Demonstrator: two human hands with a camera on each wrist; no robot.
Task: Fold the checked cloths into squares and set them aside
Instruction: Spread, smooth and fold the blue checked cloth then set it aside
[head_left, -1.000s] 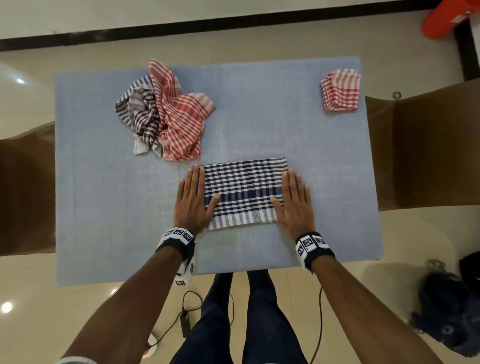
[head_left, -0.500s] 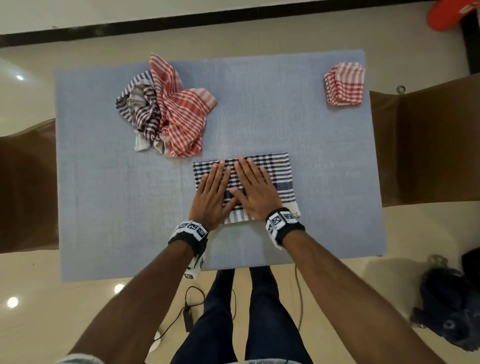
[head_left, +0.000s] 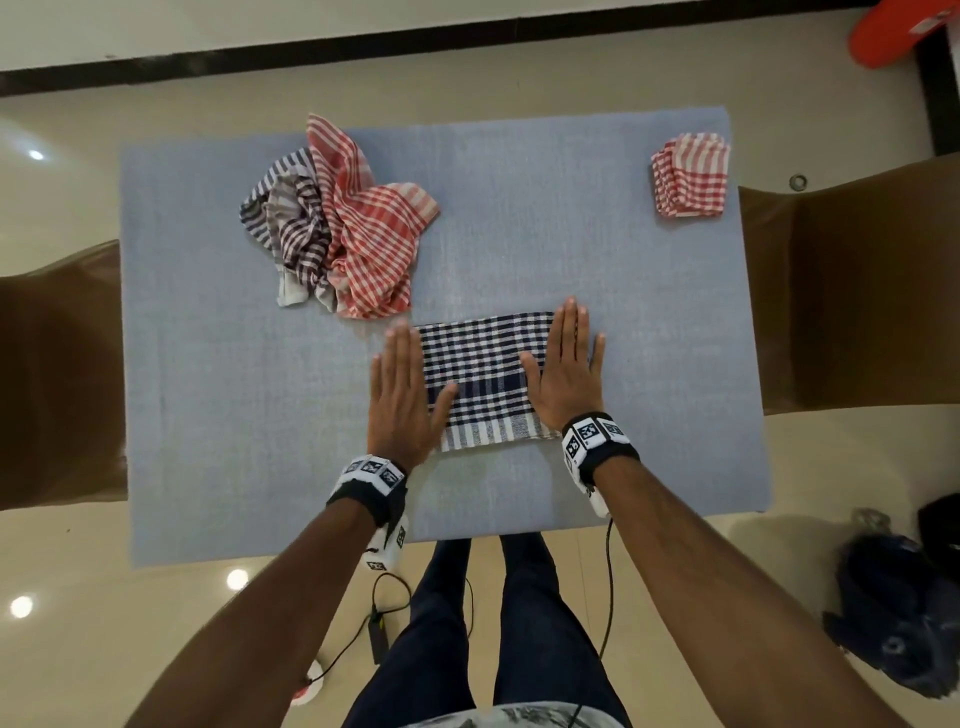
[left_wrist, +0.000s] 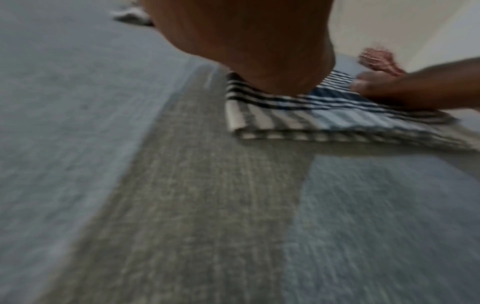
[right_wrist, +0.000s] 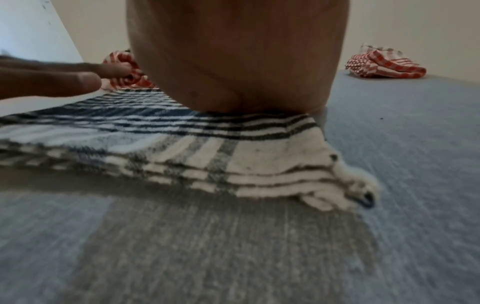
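A navy-and-white checked cloth (head_left: 485, 379) lies folded into a rectangle on the grey-blue table cover (head_left: 208, 415). My left hand (head_left: 402, 395) presses flat on its left edge, fingers straight. My right hand (head_left: 566, 374) lies flat on its right edge, fingers straight too. The left wrist view shows the cloth's (left_wrist: 324, 119) layered near edge under my palm. In the right wrist view the cloth (right_wrist: 182, 148) shows stacked layers and a frayed corner. A folded red checked cloth (head_left: 688, 174) sits at the far right corner.
A crumpled heap of a red checked cloth (head_left: 376, 228) and a dark striped cloth (head_left: 291, 223) lies at the far left of centre, just beyond my left fingertips. Brown chairs (head_left: 852, 291) flank the table. A dark bag (head_left: 898, 618) is on the floor at right.
Both hands were together at the cloth's middle half a second ago; they have slid apart to its left and right edges, smoothing it flat. The cloth stays folded in place.
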